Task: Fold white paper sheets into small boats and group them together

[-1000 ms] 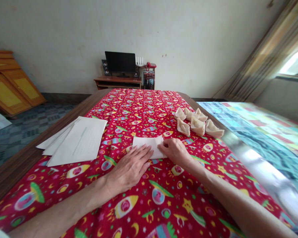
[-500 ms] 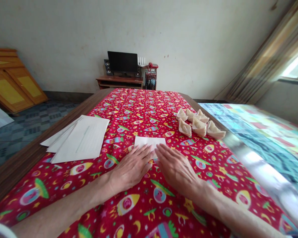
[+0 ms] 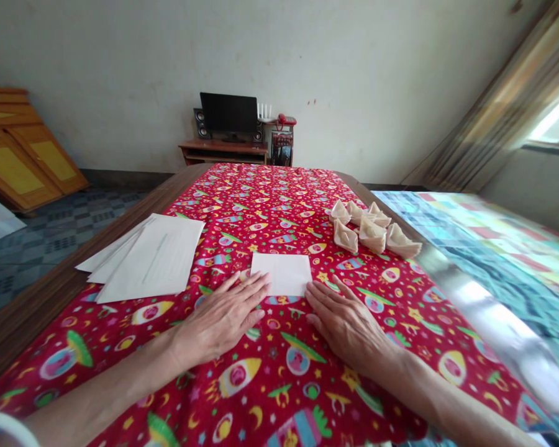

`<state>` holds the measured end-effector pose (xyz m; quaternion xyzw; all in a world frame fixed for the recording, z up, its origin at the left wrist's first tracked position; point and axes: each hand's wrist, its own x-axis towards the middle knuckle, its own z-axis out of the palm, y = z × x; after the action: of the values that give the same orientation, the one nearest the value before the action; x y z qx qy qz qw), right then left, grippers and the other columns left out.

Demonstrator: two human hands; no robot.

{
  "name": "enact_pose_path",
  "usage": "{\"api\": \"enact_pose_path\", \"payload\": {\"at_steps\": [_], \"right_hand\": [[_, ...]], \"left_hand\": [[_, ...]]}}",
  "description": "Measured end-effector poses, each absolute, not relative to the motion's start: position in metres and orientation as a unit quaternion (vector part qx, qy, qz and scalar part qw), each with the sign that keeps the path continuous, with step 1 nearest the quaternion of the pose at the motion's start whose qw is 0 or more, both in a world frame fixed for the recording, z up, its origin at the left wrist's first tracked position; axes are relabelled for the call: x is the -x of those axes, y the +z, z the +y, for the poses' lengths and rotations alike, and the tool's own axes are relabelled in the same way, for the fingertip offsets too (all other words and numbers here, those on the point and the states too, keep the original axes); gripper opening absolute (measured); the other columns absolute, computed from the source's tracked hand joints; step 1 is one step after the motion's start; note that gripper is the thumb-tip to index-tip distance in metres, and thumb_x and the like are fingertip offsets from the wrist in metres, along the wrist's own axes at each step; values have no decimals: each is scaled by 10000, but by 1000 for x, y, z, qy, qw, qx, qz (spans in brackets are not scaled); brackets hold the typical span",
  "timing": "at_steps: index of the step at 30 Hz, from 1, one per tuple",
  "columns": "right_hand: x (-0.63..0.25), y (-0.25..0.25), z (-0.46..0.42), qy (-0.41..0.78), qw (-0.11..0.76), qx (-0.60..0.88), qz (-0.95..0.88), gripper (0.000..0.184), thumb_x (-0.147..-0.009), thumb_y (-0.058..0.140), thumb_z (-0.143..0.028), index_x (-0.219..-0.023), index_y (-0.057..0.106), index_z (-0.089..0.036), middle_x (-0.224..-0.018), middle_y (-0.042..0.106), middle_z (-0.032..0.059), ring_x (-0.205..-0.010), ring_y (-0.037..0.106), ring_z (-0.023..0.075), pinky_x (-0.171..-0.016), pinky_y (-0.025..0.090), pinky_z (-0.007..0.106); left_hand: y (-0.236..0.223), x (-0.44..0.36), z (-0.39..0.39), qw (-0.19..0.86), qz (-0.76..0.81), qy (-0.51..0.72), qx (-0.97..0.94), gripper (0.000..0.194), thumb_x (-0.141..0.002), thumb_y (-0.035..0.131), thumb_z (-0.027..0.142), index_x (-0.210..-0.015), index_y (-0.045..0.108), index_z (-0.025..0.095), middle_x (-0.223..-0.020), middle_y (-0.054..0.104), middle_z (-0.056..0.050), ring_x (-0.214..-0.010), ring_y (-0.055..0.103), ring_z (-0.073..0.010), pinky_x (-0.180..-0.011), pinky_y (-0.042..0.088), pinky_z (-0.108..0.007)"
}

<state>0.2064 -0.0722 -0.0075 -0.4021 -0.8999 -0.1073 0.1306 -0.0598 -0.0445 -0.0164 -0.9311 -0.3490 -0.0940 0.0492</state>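
A small folded sheet of white paper (image 3: 286, 273) lies flat on the red patterned tablecloth (image 3: 279, 233), with a faint crease down its middle. My left hand (image 3: 221, 316) lies flat, its fingertips over the paper's lower left corner. At the lower right corner, my right hand (image 3: 347, 320) rests with fingers stretched out, the tips touching the paper's edge. Neither hand grips anything. To the right stand several folded paper boats (image 3: 372, 234), grouped near the table's edge. A fanned stack of white paper sheets (image 3: 161, 264) lies to the left.
The cloth covers a long brown wooden table (image 3: 135, 233). Beyond its far end are a monitor (image 3: 229, 113) and speakers on a desk (image 3: 223, 149). A wooden cabinet (image 3: 25, 149) is at the left, and a bed with a patterned cover (image 3: 484, 248) at the right.
My hands have slid apart from the paper's middle, left hand to the left and right hand to the right. More of the paper is now uncovered.
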Motion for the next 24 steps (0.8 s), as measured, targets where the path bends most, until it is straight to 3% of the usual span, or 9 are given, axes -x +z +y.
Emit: {"api": "enact_pose_path", "payload": {"at_steps": [5,10,17,21,24], "right_hand": [[-209,-11,-72,-129,124,405,-897,386,-956,346,-223,-1243,550,-66,-1266,568,131,-1187,520,258,-996,437,462],[-205,-15,-71,-148,139,404,-892,353,-940,373,-195,-1200,583,-83,-1233,595,127,-1160,541,258,-984,443,462],[-204,-17,-70,-161,168,397,-888,332,-934,385,-187,-1171,596,-92,-1203,615,131,-1142,556,241,-971,453,410],[-206,-18,-71,-165,168,398,-887,321,-929,403,-182,-1175,584,-86,-1208,612,131,-1133,557,234,-958,453,388],[-206,-18,-70,-176,169,399,-884,294,-925,410,-162,-1150,589,-99,-1173,633,121,-1110,564,242,-978,413,440]], "left_hand": [[-14,79,-50,57,-362,-102,925,446,-973,323,343,-1407,333,242,-1452,376,-12,-1349,320,-164,-1128,217,-354],[-9,67,-52,63,-363,-109,923,413,-970,329,345,-1342,443,206,-1418,430,-34,-1341,336,-190,-1132,207,-404],[-9,16,-48,17,-312,-127,941,438,-960,363,353,-1362,400,183,-1428,416,-63,-1337,345,-176,-1117,256,-372],[-11,25,-44,21,-309,-123,943,415,-960,372,323,-1351,417,191,-1425,422,-45,-1332,352,-169,-1117,254,-360],[-14,46,-43,44,-318,-110,940,423,-963,363,301,-1372,385,196,-1438,402,-40,-1335,346,-174,-1114,257,-374]]}}
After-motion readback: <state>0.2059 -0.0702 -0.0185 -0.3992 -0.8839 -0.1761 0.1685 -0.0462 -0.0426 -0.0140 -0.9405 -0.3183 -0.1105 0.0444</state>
